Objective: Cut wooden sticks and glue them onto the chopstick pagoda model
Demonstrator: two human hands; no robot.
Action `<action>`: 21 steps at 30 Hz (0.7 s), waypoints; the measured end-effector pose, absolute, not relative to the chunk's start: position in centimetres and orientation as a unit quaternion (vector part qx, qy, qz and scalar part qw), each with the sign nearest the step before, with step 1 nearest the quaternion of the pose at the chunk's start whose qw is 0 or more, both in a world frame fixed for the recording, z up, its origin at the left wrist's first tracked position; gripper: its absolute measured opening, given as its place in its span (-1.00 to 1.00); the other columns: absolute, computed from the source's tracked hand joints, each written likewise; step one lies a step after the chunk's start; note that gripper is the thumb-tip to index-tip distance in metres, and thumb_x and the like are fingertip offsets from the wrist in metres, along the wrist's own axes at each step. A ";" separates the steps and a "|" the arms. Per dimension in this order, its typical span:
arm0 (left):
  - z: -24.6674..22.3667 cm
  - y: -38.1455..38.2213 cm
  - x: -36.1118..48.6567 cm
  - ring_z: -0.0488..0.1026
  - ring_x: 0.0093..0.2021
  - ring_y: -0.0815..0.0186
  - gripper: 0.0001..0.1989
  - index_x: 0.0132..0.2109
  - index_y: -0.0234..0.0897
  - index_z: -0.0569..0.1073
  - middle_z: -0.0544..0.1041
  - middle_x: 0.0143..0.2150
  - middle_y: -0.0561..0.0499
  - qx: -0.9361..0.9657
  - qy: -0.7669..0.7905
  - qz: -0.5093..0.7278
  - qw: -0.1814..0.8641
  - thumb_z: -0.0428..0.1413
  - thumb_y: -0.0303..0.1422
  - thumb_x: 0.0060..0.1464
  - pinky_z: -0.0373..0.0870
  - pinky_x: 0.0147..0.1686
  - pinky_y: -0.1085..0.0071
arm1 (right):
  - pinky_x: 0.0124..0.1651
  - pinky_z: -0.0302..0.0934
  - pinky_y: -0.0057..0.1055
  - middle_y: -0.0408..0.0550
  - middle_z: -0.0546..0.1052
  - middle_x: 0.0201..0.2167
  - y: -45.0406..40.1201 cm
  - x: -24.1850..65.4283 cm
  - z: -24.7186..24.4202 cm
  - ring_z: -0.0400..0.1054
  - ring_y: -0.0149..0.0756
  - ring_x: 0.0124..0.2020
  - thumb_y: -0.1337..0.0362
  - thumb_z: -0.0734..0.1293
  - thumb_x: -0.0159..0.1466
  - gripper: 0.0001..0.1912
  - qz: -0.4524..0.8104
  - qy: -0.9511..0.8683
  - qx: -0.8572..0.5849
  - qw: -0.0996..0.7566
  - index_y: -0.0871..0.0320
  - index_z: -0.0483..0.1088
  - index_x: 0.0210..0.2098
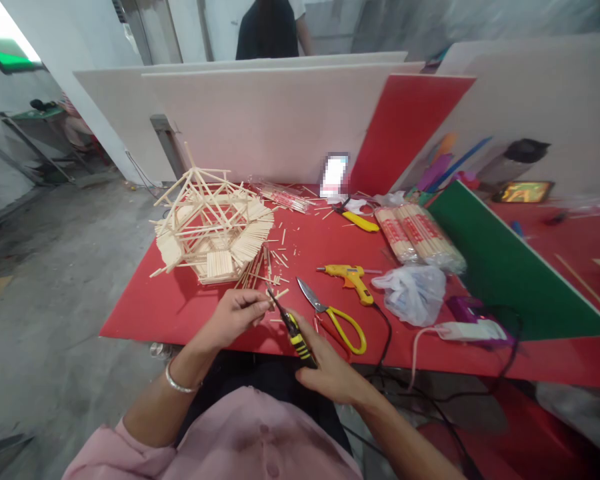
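My right hand is wrapped round a pair of pliers with black and yellow-green grips. Their dark jaws point up and left, close to the fingers of my left hand. Between thumb and fingers, that hand pinches a short wooden stick. The jaws meet or overlap the stick; whether they bite on it I cannot make out. Just beyond my left hand stands a model built of wooden sticks, with an open frame on top and fanned sticks around it. Loose stick pieces lie beside it.
On the red table lie yellow-handled scissors, a yellow glue gun, a yellow-handled cutter, stick bundles and a plastic bag. A phone leans on white boards. Cables hang over the front edge. Behind the boards is a person.
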State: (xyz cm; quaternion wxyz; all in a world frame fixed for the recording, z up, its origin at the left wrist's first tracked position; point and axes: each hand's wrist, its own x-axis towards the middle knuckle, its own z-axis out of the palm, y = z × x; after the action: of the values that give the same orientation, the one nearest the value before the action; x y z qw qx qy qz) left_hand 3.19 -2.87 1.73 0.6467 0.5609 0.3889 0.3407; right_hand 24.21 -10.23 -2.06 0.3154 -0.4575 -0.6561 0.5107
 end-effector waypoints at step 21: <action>-4.5 -0.1 6.7 0.25 -0.66 0.58 -0.15 0.34 -0.13 0.15 0.59 -0.12 -0.06 0.459 0.409 0.452 0.647 0.24 -0.44 -0.11 0.24 -0.60 0.55 | -0.37 0.02 -0.42 -0.18 0.21 -0.44 -8.6 23.3 -3.4 -0.04 -0.44 -0.48 0.27 0.23 -0.27 -0.27 0.927 -0.128 -0.197 0.294 0.12 0.35 -0.02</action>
State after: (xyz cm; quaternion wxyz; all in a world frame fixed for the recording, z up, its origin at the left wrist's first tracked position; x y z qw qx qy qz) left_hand 6.73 -0.09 -4.47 0.6467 0.4587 0.4088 0.4519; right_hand 23.26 -8.60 -3.43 0.2940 -0.1968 -0.1275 0.9266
